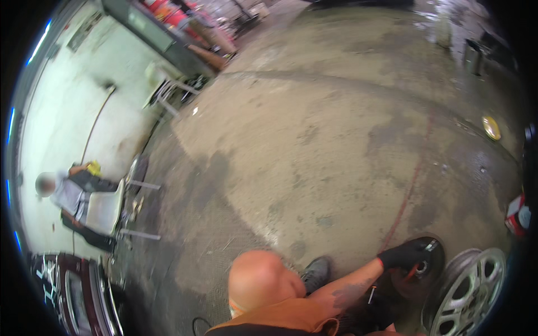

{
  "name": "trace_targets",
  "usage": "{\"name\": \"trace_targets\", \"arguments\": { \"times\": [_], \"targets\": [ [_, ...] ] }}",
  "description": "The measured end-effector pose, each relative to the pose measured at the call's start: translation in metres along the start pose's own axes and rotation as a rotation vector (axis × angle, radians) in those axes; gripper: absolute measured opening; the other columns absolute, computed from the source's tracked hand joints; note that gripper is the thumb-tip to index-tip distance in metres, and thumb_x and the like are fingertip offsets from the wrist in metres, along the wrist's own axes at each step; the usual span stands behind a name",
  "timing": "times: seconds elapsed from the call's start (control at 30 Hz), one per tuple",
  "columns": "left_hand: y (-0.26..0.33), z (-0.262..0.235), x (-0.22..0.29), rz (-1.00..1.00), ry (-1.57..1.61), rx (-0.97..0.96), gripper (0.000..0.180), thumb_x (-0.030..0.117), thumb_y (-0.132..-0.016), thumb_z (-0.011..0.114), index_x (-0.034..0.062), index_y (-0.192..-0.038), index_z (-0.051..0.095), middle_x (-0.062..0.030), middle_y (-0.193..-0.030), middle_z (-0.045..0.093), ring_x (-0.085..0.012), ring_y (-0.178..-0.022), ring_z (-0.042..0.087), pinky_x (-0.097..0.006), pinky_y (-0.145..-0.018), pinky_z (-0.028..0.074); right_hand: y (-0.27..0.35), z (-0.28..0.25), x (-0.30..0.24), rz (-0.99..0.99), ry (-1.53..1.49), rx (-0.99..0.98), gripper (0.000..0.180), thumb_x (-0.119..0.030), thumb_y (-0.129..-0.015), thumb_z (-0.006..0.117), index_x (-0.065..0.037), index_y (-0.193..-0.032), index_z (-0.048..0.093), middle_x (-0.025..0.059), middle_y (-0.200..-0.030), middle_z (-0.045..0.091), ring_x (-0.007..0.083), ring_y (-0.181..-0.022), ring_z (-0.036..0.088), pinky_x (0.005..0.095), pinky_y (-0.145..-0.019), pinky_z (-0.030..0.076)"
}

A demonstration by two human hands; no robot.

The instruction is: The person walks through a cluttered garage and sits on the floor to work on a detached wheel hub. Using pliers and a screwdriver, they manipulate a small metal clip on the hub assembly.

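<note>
My left hand (404, 255), in a black glove with a red cuff edge, reaches right and curls over the top of a dark round part (439, 262). Its fingers blend into the dark part, and an orange-brown patch shows below them. Beside it leans a silver alloy wheel rim (468, 297) with several oval openings. A thin tool with an orange end (371, 293), like a screwdriver, stands out below my left forearm. Only a sliver of my right hand (389, 328) shows at the lower edge; its fingers are hidden.
A person (70, 190) sits on a pale chair (104, 211) by the white wall at left. A dark red car part with lamps (73, 297) is at lower left. A red and white container (516, 215) and a yellow oval object (491, 128) sit on the concrete floor (314, 151) at right.
</note>
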State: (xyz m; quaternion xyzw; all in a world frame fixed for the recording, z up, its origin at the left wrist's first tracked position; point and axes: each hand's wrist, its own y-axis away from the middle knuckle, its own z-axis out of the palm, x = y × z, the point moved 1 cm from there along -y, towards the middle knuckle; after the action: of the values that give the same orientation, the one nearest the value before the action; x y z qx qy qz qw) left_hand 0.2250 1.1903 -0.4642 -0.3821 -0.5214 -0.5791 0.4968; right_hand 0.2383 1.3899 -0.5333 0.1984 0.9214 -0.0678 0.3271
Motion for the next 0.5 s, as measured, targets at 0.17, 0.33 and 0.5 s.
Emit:
{"name": "trace_targets", "arguments": {
  "times": [0.17,0.33,0.5],
  "targets": [
    [-0.010,-0.008,-0.001,0.021,0.083,0.037,0.034,0.026,-0.095,0.060,-0.0008,-0.117,0.061,-0.0056,-0.100,0.066,-0.0119,-0.089,0.058,-0.030,-0.081,0.049,0.009,-0.010,0.004,0.053,0.007,0.021,0.028,-0.010,-0.092,0.057,-0.004,-0.119,0.061,0.0146,-0.117,0.062,0.0250,-0.107,0.059,0.0395,-0.093,0.046],
    [-0.013,-0.001,0.027,-0.132,0.320,0.019,0.034,0.024,-0.096,0.061,-0.0001,-0.119,0.062,-0.0050,-0.105,0.067,-0.0114,-0.098,0.058,-0.030,-0.087,0.049,0.030,-0.016,0.000,0.127,-0.002,0.052,0.027,-0.010,-0.092,0.058,-0.003,-0.119,0.062,0.0137,-0.116,0.063,0.0235,-0.106,0.060,0.0384,-0.092,0.047],
    [0.003,-0.006,0.064,0.016,0.286,0.098,0.028,0.020,-0.096,0.061,-0.0008,-0.115,0.062,-0.0044,-0.103,0.067,-0.0114,-0.095,0.061,-0.028,-0.084,0.050,0.035,-0.015,-0.011,0.187,-0.047,0.093,0.027,-0.010,-0.093,0.060,-0.003,-0.118,0.063,0.0127,-0.115,0.065,0.0220,-0.105,0.062,0.0373,-0.092,0.048]
  ]
}}
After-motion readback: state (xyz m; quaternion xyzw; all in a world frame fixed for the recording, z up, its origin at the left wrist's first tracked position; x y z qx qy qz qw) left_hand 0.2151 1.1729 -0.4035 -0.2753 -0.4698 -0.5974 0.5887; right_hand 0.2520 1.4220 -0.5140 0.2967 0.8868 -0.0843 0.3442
